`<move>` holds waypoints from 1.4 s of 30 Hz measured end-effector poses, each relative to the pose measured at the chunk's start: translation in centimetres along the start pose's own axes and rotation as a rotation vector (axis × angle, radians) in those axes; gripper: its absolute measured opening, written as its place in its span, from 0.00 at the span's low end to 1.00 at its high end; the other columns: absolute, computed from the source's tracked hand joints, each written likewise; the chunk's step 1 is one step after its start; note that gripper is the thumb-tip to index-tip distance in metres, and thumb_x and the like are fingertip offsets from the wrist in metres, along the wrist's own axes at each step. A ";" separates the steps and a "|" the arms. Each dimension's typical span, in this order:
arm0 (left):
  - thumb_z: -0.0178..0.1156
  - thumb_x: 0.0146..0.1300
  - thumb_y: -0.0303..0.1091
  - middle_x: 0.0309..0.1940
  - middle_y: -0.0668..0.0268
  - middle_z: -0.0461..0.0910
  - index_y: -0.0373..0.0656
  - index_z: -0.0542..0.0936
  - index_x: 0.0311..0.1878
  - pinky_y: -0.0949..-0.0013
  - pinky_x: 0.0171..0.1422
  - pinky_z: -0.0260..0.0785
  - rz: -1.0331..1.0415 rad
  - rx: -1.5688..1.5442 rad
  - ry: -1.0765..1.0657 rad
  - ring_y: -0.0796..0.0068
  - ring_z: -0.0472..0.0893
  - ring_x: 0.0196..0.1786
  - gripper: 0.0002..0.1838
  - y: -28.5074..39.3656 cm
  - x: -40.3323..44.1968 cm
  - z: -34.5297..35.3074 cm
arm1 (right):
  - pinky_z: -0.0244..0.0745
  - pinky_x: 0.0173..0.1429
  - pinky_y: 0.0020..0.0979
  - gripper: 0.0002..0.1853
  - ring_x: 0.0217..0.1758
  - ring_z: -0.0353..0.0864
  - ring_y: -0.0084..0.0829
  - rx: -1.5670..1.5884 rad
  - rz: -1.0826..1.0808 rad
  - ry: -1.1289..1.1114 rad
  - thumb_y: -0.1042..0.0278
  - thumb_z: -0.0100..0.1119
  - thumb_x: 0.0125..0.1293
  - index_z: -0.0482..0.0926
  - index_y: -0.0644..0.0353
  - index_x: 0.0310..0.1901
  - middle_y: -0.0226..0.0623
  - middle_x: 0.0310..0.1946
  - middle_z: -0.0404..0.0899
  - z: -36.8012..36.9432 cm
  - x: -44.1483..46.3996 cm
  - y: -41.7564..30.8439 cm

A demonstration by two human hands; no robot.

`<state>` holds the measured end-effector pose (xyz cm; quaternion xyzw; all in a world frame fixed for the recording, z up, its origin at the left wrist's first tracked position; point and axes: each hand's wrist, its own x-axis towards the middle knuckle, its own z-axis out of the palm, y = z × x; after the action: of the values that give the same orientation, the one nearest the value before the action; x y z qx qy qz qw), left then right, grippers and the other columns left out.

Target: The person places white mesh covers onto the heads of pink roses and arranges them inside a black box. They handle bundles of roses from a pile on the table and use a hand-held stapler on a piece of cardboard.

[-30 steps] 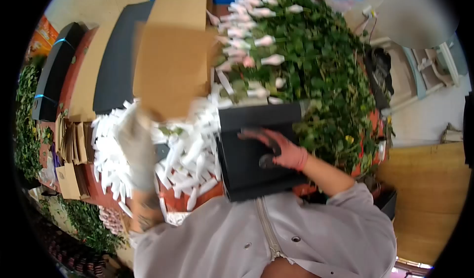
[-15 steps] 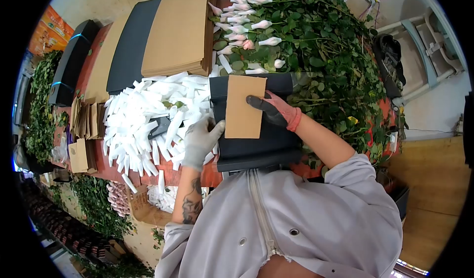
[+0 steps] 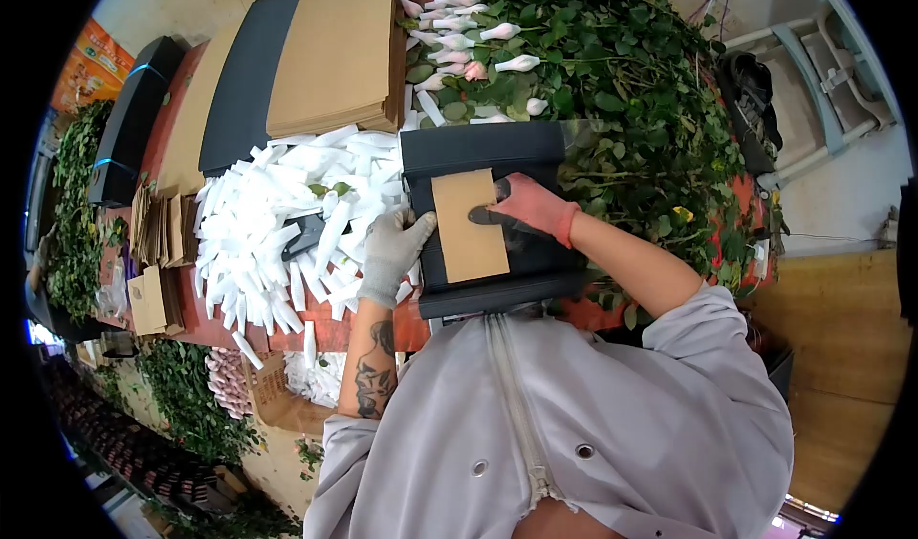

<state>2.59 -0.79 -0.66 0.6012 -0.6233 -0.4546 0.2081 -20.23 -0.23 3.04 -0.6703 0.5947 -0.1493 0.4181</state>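
A small brown cardboard sheet (image 3: 464,242) lies tilted over a black corrugated sheet (image 3: 535,262) with rolled edges, in front of my body. My right hand (image 3: 531,209), in a red glove with dark fingertips, pinches the cardboard at its right edge, thumb on top. My left hand (image 3: 392,252), in a pale grey glove, is beside the left edge of the black sheet, thumb apart from the fingers and nothing visible in it. White foam sleeves (image 3: 258,223) are heaped to its left, with a dark tool (image 3: 304,237) partly buried among them.
Roses (image 3: 500,31) in white sleeves lie behind, their leafy stems (image 3: 631,118) spreading right. Stacked cardboard (image 3: 335,51) and black sheets (image 3: 251,80) stand at the back left. Folded cardboard pieces (image 3: 163,228) sit at the table's left. A chair (image 3: 813,89) is at the right.
The cardboard has come down toward me and tilted over the black sheet, with my right hand still on it. My left hand stays close to the black sheet's left edge.
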 end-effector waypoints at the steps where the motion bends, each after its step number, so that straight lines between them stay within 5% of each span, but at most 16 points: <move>1: 0.63 0.54 0.48 0.15 0.58 0.75 0.36 0.75 0.22 0.62 0.29 0.66 -0.004 0.002 -0.002 0.67 0.74 0.20 0.22 0.0 0.1 0.0 | 0.75 0.46 0.28 0.24 0.38 0.83 0.33 0.003 0.002 -0.003 0.54 0.62 0.54 0.77 0.69 0.44 0.44 0.31 0.82 -0.2 -0.3 -1.3; 5: 0.62 0.55 0.46 0.15 0.58 0.75 0.35 0.77 0.23 0.63 0.29 0.66 0.009 0.036 -0.020 0.70 0.73 0.21 0.20 -0.3 0.4 -0.1 | 0.78 0.38 0.31 0.20 0.23 0.82 0.33 -0.175 0.318 -0.058 0.55 0.54 0.58 0.76 0.70 0.35 0.38 0.18 0.80 -0.3 -0.6 -3.6; 8: 0.60 0.57 0.42 0.17 0.59 0.75 0.35 0.77 0.26 0.65 0.30 0.66 0.084 -0.112 0.042 0.70 0.74 0.21 0.17 -1.4 0.1 0.0 | 0.78 0.42 0.33 0.23 0.31 0.84 0.36 -0.121 0.413 -0.163 0.52 0.53 0.57 0.76 0.70 0.37 0.44 0.25 0.82 -0.4 -0.8 -3.2; 10: 0.57 0.58 0.35 0.22 0.60 0.77 0.36 0.79 0.33 0.68 0.34 0.68 0.167 -0.202 0.133 0.70 0.76 0.25 0.10 -0.2 -2.0 -2.5 | 0.76 0.47 0.38 0.25 0.42 0.82 0.40 -0.592 0.157 0.076 0.48 0.52 0.55 0.78 0.69 0.37 0.50 0.35 0.81 0.7 -0.6 -2.2; 11: 0.58 0.57 0.33 0.28 0.59 0.79 0.39 0.79 0.38 0.66 0.38 0.69 0.223 -0.052 0.166 0.65 0.79 0.31 0.09 -1.5 -2.5 -3.6 | 0.75 0.50 0.40 0.27 0.48 0.79 0.42 -0.622 0.240 -0.052 0.46 0.52 0.54 0.79 0.67 0.36 0.52 0.42 0.79 0.3 -0.4 -3.0; 14: 0.58 0.51 0.28 0.39 0.56 0.79 0.43 0.78 0.45 0.58 0.49 0.68 0.528 0.545 0.359 0.55 0.77 0.43 0.15 -7.3 -2.2 -8.5 | 0.76 0.48 0.40 0.25 0.45 0.80 0.41 -0.594 0.158 -0.042 0.47 0.53 0.54 0.79 0.66 0.37 0.48 0.40 0.80 -0.3 0.2 -4.0; 15: 0.56 0.49 0.25 0.47 0.56 0.77 0.44 0.77 0.48 0.57 0.58 0.64 0.314 0.586 0.255 0.54 0.73 0.53 0.20 -7.3 -1.9 -10.3 | 0.75 0.49 0.39 0.25 0.45 0.80 0.41 -0.487 0.320 -0.150 0.47 0.53 0.55 0.79 0.66 0.37 0.47 0.39 0.80 -0.8 0.2 -5.0; 17: 0.57 0.47 0.26 0.49 0.57 0.75 0.45 0.75 0.52 0.57 0.60 0.62 0.462 0.829 0.218 0.56 0.72 0.56 0.24 -8.9 0.2 -11.9 | 0.75 0.49 0.38 0.25 0.46 0.80 0.41 -0.376 0.488 -0.257 0.47 0.53 0.55 0.79 0.66 0.37 0.46 0.39 0.81 -0.9 0.0 -5.3; 25: 0.62 0.42 0.35 0.46 0.59 0.76 0.48 0.73 0.54 0.60 0.58 0.63 0.382 1.239 -0.040 0.60 0.74 0.54 0.29 -7.2 4.9 -12.9 | 0.73 0.53 0.37 0.26 0.48 0.79 0.42 -0.525 0.317 -0.066 0.46 0.55 0.54 0.78 0.65 0.40 0.47 0.41 0.80 0.0 -0.7 -3.6; 27: 0.61 0.39 0.36 0.42 0.55 0.78 0.45 0.72 0.54 0.62 0.52 0.68 0.471 0.857 -0.102 0.59 0.78 0.46 0.31 -3.8 3.6 -14.5 | 0.73 0.54 0.38 0.25 0.48 0.79 0.43 -0.528 0.319 -0.041 0.47 0.55 0.54 0.79 0.65 0.39 0.48 0.41 0.80 -0.3 -0.8 -4.0; 29: 0.59 0.43 0.36 0.39 0.55 0.79 0.39 0.66 0.60 0.62 0.43 0.71 0.086 0.712 -0.106 0.59 0.80 0.35 0.35 -2.3 2.2 -16.1 | 0.73 0.54 0.39 0.25 0.49 0.79 0.44 -0.443 0.346 -0.093 0.49 0.55 0.53 0.79 0.65 0.40 0.49 0.42 0.80 -0.5 -0.9 -4.0; 31: 0.58 0.49 0.36 0.39 0.60 0.78 0.35 0.62 0.63 0.67 0.42 0.72 -0.172 0.057 -0.278 0.68 0.79 0.35 0.36 -3.0 1.7 -18.2 | 0.74 0.53 0.38 0.24 0.48 0.79 0.44 -0.495 0.280 -0.015 0.50 0.55 0.53 0.80 0.66 0.39 0.49 0.41 0.80 0.0 -1.0 -2.8; 33: 0.57 0.52 0.37 0.41 0.63 0.76 0.31 0.60 0.63 0.71 0.41 0.73 -0.180 -0.429 -0.473 0.74 0.77 0.36 0.35 -2.1 -0.4 -19.3 | 0.74 0.53 0.38 0.23 0.48 0.79 0.44 -0.471 0.289 -0.031 0.50 0.55 0.54 0.80 0.65 0.38 0.48 0.41 0.80 -0.2 -1.0 -3.1; 37: 0.58 0.57 0.43 0.45 0.57 0.76 0.34 0.63 0.61 0.67 0.44 0.74 -0.158 -0.731 -0.429 0.69 0.79 0.40 0.33 -2.2 -2.2 -17.4 | 0.74 0.53 0.38 0.24 0.48 0.79 0.44 -0.459 0.265 -0.012 0.49 0.55 0.54 0.80 0.65 0.39 0.48 0.42 0.80 -0.2 -1.1 -3.1; 39: 0.50 0.63 0.45 0.48 0.51 0.75 0.38 0.64 0.62 0.61 0.47 0.73 -0.329 -1.070 -0.443 0.61 0.78 0.39 0.29 -2.1 -2.0 -15.5 | 0.72 0.54 0.37 0.24 0.50 0.78 0.43 -0.458 0.299 -0.074 0.48 0.54 0.54 0.80 0.64 0.39 0.47 0.42 0.80 -0.4 -1.0 -3.1; 42: 0.46 0.62 0.52 0.51 0.47 0.74 0.39 0.61 0.65 0.61 0.45 0.73 -0.369 -1.209 -0.605 0.62 0.79 0.37 0.34 -1.8 -2.5 -13.8 | 0.65 0.61 0.41 0.21 0.53 0.76 0.39 -0.641 0.210 -0.010 0.51 0.52 0.57 0.79 0.62 0.40 0.43 0.43 0.80 0.2 -1.9 -3.2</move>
<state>15.18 -2.52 5.47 0.3232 -0.1791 -0.8969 0.2429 -18.39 1.43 5.87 -0.7036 0.6749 0.0926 0.2020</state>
